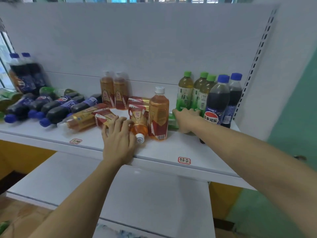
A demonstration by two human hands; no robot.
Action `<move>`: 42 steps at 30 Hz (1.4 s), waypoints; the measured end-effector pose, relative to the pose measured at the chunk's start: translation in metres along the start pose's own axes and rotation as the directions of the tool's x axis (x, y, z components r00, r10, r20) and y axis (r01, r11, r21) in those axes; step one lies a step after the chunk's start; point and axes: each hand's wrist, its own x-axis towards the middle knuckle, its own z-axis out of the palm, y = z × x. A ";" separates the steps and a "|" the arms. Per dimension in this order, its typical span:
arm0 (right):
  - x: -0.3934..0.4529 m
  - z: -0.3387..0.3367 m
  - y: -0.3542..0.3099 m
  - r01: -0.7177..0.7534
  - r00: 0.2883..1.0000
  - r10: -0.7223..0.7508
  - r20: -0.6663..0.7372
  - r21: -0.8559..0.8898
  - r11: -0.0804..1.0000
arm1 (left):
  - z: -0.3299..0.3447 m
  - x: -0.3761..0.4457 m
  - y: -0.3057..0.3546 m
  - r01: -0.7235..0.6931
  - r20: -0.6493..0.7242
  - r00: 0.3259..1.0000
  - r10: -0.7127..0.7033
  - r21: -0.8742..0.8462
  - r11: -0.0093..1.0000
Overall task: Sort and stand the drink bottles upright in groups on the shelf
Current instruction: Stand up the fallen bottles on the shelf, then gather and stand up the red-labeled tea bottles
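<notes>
My left hand (118,141) lies with spread fingers on a lying amber tea bottle (106,117) with a red label, beside another one (139,124) whose white cap points at me. One amber bottle (158,114) stands upright by them, and two more (114,91) stand at the back. My right hand (186,118) grips a lying green tea bottle (171,121) in front of three upright green tea bottles (185,90). Upright cola bottles (217,100) stand at the far right. Several cola bottles (56,107) lie at the left.
The white shelf (163,152) carries handwritten tags on its front edge (184,160) (76,141). Two cola bottles (25,74) stand at the far left, with green bottles lying by them. A lower white shelf (137,194) juts out below. A slotted upright (257,54) bounds the right side.
</notes>
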 end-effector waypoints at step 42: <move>-0.018 -0.171 0.000 0.369 0.829 -0.412 -0.378 -0.183 0.911 | -0.016 0.005 0.005 0.026 0.159 0.987 -0.010 -0.100 0.995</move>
